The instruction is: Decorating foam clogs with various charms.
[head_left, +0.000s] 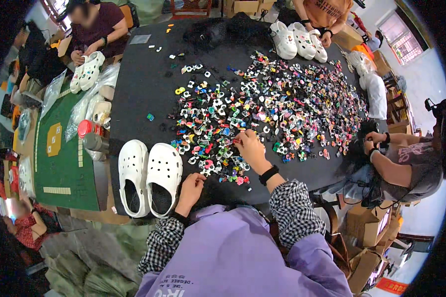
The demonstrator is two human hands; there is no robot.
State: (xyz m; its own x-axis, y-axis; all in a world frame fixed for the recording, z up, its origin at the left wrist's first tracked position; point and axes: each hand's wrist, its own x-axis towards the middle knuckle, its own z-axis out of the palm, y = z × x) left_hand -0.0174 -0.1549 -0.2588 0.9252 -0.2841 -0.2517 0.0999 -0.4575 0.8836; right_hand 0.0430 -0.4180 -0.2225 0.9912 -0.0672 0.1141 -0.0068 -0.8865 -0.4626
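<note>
Leaning over the big black table (143,84), matte cloth top, w/ a wide spread of small plastic shoe charms (277,106) scattered across it, many colours, flat & knobbly shapes. Next down in size: pair of white foam clogs (148,178), smooth, rounded toes, vent holes on top, sitting side by side at the near edge just beside my left hand (191,190). Left fingers curled together, knuckles down at the charm pile's near fringe; can't tell if anything's pinched inside. My right hand (250,148), black wristband, checked cuff, reaches into the charms, fingertips bunched together on a small piece, too tiny to tell which.
</note>
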